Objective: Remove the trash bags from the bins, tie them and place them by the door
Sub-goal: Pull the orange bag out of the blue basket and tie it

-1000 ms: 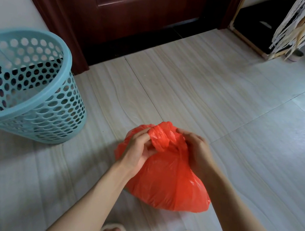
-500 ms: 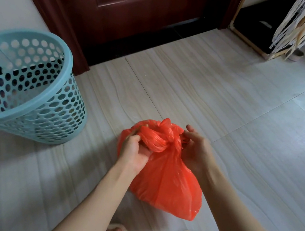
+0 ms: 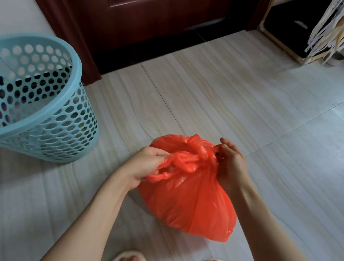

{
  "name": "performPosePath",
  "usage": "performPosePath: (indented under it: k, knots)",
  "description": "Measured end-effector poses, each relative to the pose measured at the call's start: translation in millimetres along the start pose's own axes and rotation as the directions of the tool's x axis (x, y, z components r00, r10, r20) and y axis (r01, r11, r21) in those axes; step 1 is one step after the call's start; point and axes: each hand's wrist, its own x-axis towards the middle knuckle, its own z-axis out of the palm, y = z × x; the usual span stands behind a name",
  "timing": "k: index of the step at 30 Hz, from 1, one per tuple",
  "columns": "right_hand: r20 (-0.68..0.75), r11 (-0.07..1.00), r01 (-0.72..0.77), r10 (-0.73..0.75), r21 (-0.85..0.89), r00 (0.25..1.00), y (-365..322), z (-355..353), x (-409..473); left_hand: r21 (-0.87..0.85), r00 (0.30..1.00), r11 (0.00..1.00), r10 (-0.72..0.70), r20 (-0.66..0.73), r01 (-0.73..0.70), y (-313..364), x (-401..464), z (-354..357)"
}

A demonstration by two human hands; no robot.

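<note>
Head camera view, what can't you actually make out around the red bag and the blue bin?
- Red bag: contents hidden by its opaque plastic.
- Right hand: fingertips buried in the bag's gathered neck.
- Blue bin: left side cut off by the frame edge.
- Door: top cut off.

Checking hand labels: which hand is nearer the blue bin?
Left. The left hand grips the orange trash bag on the blue bin's side; the right hand holds its far side.
</note>
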Motion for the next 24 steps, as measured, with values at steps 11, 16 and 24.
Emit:
performPosePath:
  k: [11,16,24]
  knots:
    - [0.009,0.819,-0.186,0.215,0.543,0.976,-13.4,-20.6,9.7,0.245,0.977,0.958,0.180,-0.115,-0.148,-24.8,0.1,-22.9]
    - [0.098,0.936,-0.230,0.211,0.266,0.973,-20.3,-32.9,5.2,-0.049,0.971,0.994,0.086,-0.221,-0.099,-31.7,-0.9,-22.5]
    - [0.042,0.876,0.094,-0.084,-0.473,0.996,-23.1,-30.7,0.4,-0.025,0.852,0.998,0.038,-0.522,-0.060,-54.2,-8.3,-35.3]
